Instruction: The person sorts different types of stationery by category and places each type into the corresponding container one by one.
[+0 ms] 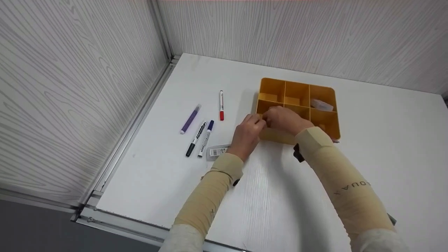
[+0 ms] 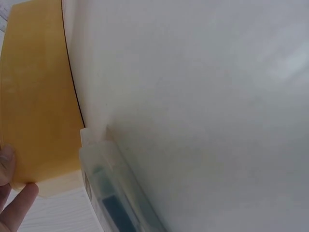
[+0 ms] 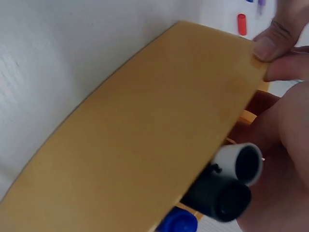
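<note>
A yellow compartment box stands on the white table. At its front-left corner my left hand grips the rim, thumb on the outer wall. My right hand reaches over the front wall, its fingers down in the front-left compartment; I cannot tell whether they hold anything. Beside that hand in the right wrist view, a white tube-like end, a black one and a blue cap stick up above the rim. The right hand hides them in the head view.
Left of the box lie a red-capped marker, a purple pen, a black-capped marker and a blue-capped marker. A clear plastic pack lies by my left wrist. One back compartment holds a whitish item.
</note>
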Demonstrator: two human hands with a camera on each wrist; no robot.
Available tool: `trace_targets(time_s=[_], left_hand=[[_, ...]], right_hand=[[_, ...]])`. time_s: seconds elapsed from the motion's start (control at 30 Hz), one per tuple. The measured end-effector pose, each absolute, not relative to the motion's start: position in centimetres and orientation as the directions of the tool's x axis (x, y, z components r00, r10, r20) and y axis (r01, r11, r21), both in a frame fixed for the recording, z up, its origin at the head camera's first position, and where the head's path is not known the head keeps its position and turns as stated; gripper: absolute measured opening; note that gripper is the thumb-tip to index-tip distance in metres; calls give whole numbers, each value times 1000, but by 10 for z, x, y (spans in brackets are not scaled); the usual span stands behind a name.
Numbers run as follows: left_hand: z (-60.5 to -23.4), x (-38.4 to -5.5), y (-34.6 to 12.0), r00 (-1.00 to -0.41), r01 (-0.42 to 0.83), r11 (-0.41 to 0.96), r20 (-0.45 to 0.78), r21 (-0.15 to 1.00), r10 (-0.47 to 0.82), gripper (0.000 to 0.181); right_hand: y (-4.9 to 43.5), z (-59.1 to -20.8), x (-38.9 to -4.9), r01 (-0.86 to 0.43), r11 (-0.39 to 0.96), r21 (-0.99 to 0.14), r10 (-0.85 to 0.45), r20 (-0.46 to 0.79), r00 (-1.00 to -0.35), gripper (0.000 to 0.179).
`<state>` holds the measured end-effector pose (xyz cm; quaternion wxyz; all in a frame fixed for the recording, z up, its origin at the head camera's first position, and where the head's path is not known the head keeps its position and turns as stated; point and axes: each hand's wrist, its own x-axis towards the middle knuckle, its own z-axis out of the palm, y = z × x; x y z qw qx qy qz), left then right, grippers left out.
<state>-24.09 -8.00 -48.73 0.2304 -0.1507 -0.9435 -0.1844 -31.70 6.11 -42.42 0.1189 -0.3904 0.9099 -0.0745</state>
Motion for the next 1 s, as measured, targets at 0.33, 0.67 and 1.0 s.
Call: trace_targets(time_s=[0.33,0.67,1.0], left_hand=[[-489,-244,-80,-841,379,878,505,292,195,16],[-488,-244,-79,-847,380,877,491,295,202,16],[-490,-244,-80,-840,386,866,509,318,187,12]], right_hand=[[97,-399,-312,-560,734,-384,-626,-60,-778,31],[149,-384,-289,-568,720,-400,-594,69,-801,32],[193,-389,-256,-656,681,-327,-578,311,-755,14]])
